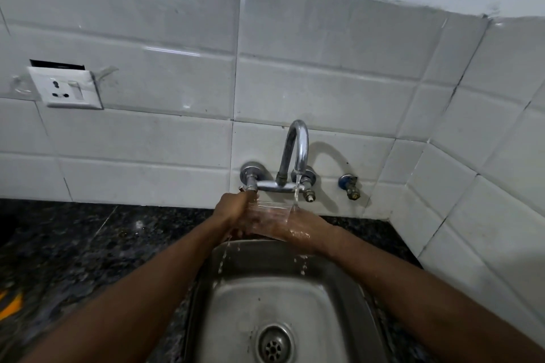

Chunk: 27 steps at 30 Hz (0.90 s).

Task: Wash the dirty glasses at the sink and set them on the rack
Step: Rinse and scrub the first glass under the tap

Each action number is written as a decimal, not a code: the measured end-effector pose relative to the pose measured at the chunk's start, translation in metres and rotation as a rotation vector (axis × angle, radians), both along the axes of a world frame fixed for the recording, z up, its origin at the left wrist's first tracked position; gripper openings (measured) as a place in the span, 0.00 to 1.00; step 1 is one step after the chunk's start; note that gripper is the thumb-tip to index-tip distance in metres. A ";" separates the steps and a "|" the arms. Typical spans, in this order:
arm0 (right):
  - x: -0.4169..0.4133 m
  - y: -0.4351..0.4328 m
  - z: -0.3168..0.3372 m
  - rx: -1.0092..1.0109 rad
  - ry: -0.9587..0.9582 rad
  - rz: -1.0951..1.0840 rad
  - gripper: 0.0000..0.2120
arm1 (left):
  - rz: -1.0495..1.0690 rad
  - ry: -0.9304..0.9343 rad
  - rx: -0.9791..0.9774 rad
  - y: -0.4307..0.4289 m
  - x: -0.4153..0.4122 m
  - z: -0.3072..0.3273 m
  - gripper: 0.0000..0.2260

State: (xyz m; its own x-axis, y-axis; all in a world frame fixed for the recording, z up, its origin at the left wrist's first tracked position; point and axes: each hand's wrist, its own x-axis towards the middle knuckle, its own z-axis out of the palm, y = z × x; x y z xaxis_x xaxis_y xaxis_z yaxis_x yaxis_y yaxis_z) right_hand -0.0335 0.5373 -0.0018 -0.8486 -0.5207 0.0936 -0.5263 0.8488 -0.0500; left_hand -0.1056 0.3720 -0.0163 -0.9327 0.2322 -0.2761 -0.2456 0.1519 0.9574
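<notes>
Leftmost, a white wall socket (pixel 66 88) sits on the tiled wall (pixel 177 132) above a dark speckled counter (pixel 88 244), with something orange (pixel 10 305) at the counter's left edge. Further right, the left hand (pixel 233 212) reaches in over the far rim of the steel sink (pixel 236 289), and its fingers curl round the left side of a clear glass (pixel 271 214). The glass is held in the air between both hands, over the far edge of the sink and just below the tap (pixel 295 150). A thin stream of water (pixel 296 191) runs from the spout onto the right side of the glass and over the right hand (pixel 306 231), which lies against the glass from the near right. Its fingers are blurred behind glass and water, so I cannot tell whether they are spread or pressed together. Drops fall into the sink toward the drain (pixel 275 343). Right of the tap, a small valve (pixel 349 186) juts from the wall.
</notes>
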 end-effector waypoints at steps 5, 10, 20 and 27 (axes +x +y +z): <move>-0.001 -0.003 0.009 -0.115 -0.232 0.003 0.35 | 0.106 0.159 -0.008 0.004 0.006 -0.001 0.13; 0.001 0.005 -0.005 -0.038 0.054 0.124 0.33 | 0.003 -0.024 -0.013 0.004 0.004 0.002 0.15; -0.009 0.007 -0.007 0.219 -0.067 0.036 0.29 | 0.008 -0.063 0.029 0.003 0.005 -0.004 0.13; 0.004 -0.007 0.009 0.268 -0.069 0.007 0.20 | 0.126 -0.042 0.002 0.008 0.006 -0.005 0.13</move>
State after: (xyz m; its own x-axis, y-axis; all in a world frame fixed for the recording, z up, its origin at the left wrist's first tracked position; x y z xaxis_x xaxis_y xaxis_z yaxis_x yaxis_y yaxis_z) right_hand -0.0296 0.5307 0.0076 -0.8444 -0.5250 -0.1066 -0.5354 0.8329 0.1398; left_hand -0.0999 0.3800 -0.0216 -0.9420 0.1142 -0.3157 -0.3030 0.1159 0.9459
